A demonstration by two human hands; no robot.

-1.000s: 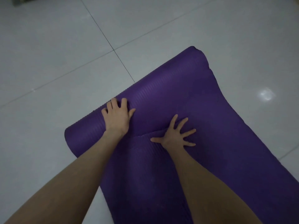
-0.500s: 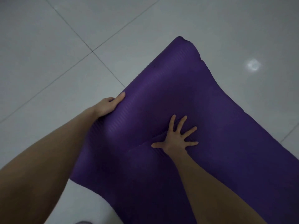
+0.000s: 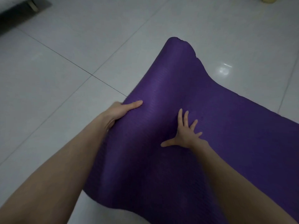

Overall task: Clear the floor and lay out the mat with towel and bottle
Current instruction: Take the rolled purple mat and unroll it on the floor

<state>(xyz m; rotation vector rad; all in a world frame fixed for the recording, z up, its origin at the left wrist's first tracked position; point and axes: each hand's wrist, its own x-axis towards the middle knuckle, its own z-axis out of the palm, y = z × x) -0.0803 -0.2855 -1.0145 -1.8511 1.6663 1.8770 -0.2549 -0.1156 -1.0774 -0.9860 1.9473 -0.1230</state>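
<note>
Since a second ago the left hand (image 3: 123,110) has left the top of the roll and taken the end edge of the mat (image 3: 226,118). The roll is gone, opened into a raised hump. The right hand (image 3: 186,135) has stayed where it was.

Now the left hand grips that edge, thumb over the top and fingers tucked under it out of sight. The right hand lies flat on the mat with its fingers straight and spread, pressing down and holding nothing.

The hump's ridge runs between the two hands, away from the person to the far corner. The mat's long axis crosses it, running from the left hand past the right hand and on rightward. The stretch beyond the right hand looks flat on the floor (image 3: 64,78); the part by the left hand is still lifted. So the left hand is nearer the unsettled end, and the next move likely means drawing that edge leftward and down, away from the pinning right hand. Neither towel nor bottle is in view.
</note>
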